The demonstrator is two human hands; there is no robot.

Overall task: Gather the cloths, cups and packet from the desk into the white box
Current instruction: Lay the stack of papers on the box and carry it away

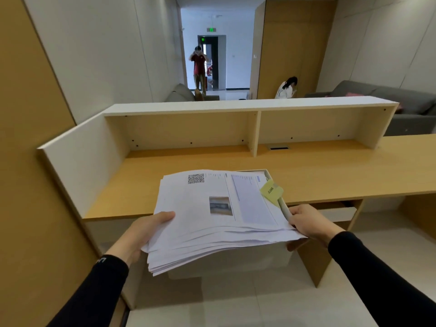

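I hold a white box (pixel 282 208) in front of the desk, with a thick stack of printed papers (pixel 212 220) lying across its top and hiding its inside. My left hand (pixel 144 232) grips the left side, thumb on the papers. My right hand (pixel 309 223) grips the box's right rim. A yellow-green tag (pixel 271 191) marked JL166 sticks up at the box's right edge. No cloths, cups or packet show on the wooden desk (pixel 330 171).
A white-topped hutch (pixel 236 106) with two open compartments stands at the desk's back. A cable slot (pixel 279 147) sits in the desktop. A grey sofa (pixel 387 95) is beyond, one person crouches behind the hutch, another stands in the doorway. Tiled floor lies below.
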